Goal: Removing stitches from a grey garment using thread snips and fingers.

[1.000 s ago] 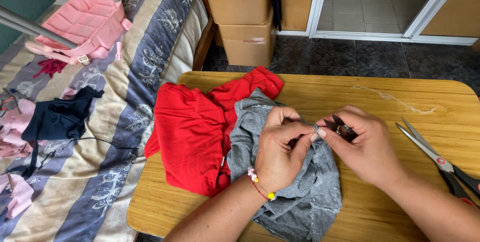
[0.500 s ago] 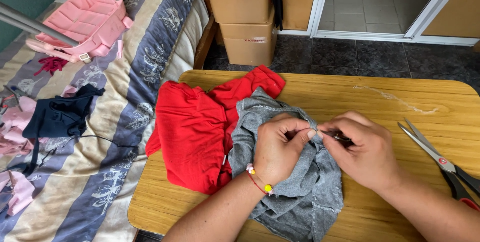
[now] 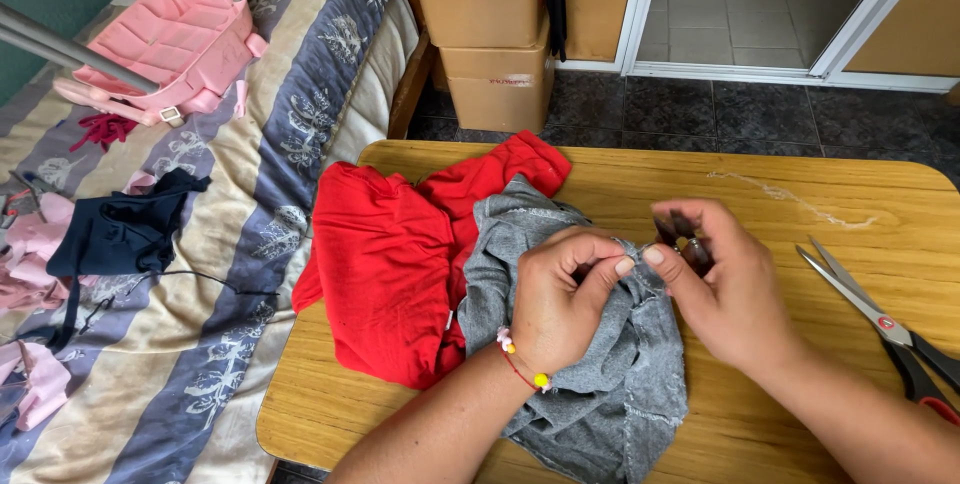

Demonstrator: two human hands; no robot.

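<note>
Since half a second ago the right hand [image 3: 735, 294] has drawn slightly away from the left hand [image 3: 562, 299], a narrow gap now showing between the fingertips where they had met over the grey garment [image 3: 600, 394]. Both hands work at a raised fold of the grey cloth, which lies bunched on the wooden counter [image 3: 760, 194], partly overlapping a red garment [image 3: 390, 264]. The left grip is pinched shut on the fold, thumb against forefinger. The right grip is closed around a small dark tool [image 3: 685, 239] — mostly hidden behind the fingers and too small to identify. A beaded bracelet [image 3: 520, 359] circles the left wrist. Scissors [image 3: 880, 324] lie well apart at the counter's right edge, their handles cut off by the frame. A loose pale thread [image 3: 790, 199] trails across the wood beyond the hands. Beside the counter, a striped bed [image 3: 250, 194] carries a dark garment [image 3: 120, 234] and a pink bag [image 3: 170, 44] — other pink items are cropped at left. Cardboard boxes [image 3: 490, 34] stand behind.
</note>
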